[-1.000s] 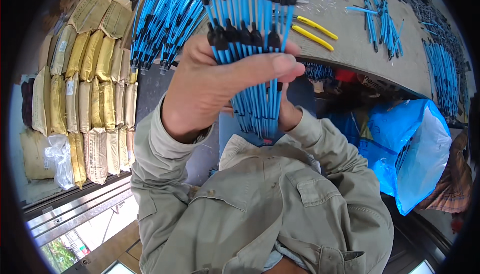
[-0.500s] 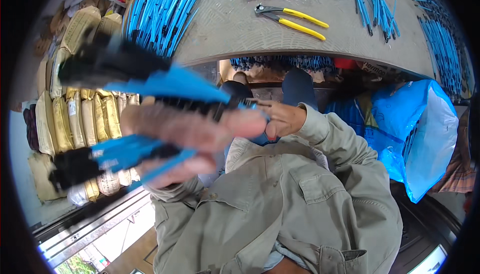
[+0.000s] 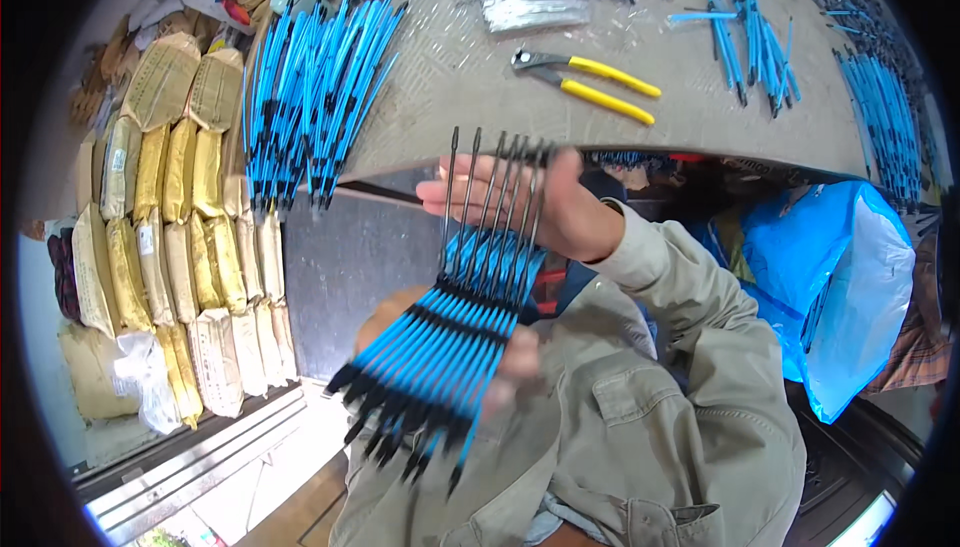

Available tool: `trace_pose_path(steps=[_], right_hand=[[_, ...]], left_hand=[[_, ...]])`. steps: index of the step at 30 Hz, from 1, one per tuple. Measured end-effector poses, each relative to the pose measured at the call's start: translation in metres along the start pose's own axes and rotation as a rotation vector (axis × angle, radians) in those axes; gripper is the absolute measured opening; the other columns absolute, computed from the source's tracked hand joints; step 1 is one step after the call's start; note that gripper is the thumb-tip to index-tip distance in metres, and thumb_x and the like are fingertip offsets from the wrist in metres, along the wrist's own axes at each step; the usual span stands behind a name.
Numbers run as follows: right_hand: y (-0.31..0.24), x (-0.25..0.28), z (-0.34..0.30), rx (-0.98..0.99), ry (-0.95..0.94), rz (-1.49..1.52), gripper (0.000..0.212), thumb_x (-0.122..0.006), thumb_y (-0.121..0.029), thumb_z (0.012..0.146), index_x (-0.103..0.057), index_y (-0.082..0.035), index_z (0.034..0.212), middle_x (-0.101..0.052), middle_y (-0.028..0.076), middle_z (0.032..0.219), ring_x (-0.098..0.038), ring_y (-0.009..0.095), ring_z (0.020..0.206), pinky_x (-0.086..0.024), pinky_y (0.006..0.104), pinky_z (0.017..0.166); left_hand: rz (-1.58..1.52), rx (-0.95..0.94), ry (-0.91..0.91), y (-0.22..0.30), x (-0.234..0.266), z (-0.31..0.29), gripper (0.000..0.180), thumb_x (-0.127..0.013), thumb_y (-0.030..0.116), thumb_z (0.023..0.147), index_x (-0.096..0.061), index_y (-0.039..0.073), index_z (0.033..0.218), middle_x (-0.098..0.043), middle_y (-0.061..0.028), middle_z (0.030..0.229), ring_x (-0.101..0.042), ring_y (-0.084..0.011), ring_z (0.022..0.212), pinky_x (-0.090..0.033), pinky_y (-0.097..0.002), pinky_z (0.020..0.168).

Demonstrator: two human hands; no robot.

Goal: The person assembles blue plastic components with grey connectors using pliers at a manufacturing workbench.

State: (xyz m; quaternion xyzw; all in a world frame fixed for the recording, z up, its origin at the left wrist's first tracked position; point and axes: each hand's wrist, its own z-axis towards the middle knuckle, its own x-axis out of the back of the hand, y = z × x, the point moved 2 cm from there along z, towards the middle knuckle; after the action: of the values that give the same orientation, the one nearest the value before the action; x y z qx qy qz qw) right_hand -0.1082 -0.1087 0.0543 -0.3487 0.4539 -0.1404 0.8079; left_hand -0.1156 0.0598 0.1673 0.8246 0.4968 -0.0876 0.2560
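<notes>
A fanned bunch of thin blue rods with black ends and a black band across the middle (image 3: 425, 342) is in front of my body. My left hand (image 3: 388, 314) is closed round the bunch from beneath, mostly hidden by the rods, its fingers blurred at their right side. Behind the slim black upper ends lies my right hand (image 3: 578, 212), palm toward the rods, fingers stretched out to the left and thumb raised beside the tips. Whether the palm presses on them I cannot tell. The thicker black ends point down toward my lap.
Yellow-handled pliers (image 3: 600, 89) lie on the table (image 3: 440, 77), near a bundle of clear thin strips (image 3: 535, 4). More blue rods (image 3: 320, 97) overhang its left edge; others (image 3: 755, 42) lie at right. Wrapped packages (image 3: 165, 177) stack at left. A blue plastic bag (image 3: 840, 277) stands at right.
The rods have swung from the left to in front of me and now stand nearly upright in a flat fan. My right hand has opened and risen behind their upper ends.
</notes>
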Motion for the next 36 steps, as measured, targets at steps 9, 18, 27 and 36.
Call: trace_pose_path(steps=[9, 18, 27, 36], right_hand=[[-0.096, 0.101, 0.027, 0.16, 0.688, -0.802, 0.055, -0.044, -0.046, 0.09, -0.046, -0.003, 0.124, -0.051, 0.013, 0.122, -0.051, 0.018, 0.11, -0.041, 0.032, 0.09], [-0.134, 0.171, 0.083, -0.102, 0.419, -2.372, 0.012, -0.06, -0.022, 0.078, -0.064, -0.011, 0.079, -0.059, 0.005, 0.085, -0.057, 0.021, 0.088, -0.045, 0.0362, 0.071], [-0.133, 0.174, 0.08, 0.121, 0.428, -2.26, 0.008, -0.061, -0.016, 0.073, -0.058, -0.009, 0.072, -0.059, 0.006, 0.08, -0.058, 0.026, 0.082, -0.046, 0.0385, 0.069], [-0.107, 0.108, 0.006, 0.081, 0.676, -1.797, 0.026, -0.059, -0.021, 0.083, -0.051, -0.009, 0.104, -0.059, 0.013, 0.076, -0.06, 0.027, 0.06, -0.045, 0.0339, 0.051]], left_hand=[[0.57, -1.342, -0.171, 0.051, 0.039, 0.128, 0.019, -0.064, 0.004, 0.077, -0.064, -0.004, 0.093, -0.064, -0.0203, 0.097, -0.064, -0.0289, 0.087, -0.049, -0.0387, 0.081], [0.346, -1.251, -0.107, 0.062, 0.028, 0.122, 0.017, -0.063, -0.001, 0.079, -0.062, -0.006, 0.095, -0.065, -0.0155, 0.095, -0.063, -0.0215, 0.088, -0.049, -0.0328, 0.08], [0.227, -1.247, -0.096, 0.061, 0.032, 0.129, 0.01, -0.063, 0.0, 0.079, -0.062, -0.005, 0.088, -0.065, -0.0173, 0.093, -0.063, -0.0209, 0.088, -0.049, -0.0332, 0.08], [0.183, -1.179, -0.118, 0.067, 0.032, 0.126, 0.014, -0.064, 0.001, 0.078, -0.063, -0.005, 0.09, -0.066, -0.0166, 0.09, -0.063, -0.0196, 0.088, -0.049, -0.0328, 0.08]])
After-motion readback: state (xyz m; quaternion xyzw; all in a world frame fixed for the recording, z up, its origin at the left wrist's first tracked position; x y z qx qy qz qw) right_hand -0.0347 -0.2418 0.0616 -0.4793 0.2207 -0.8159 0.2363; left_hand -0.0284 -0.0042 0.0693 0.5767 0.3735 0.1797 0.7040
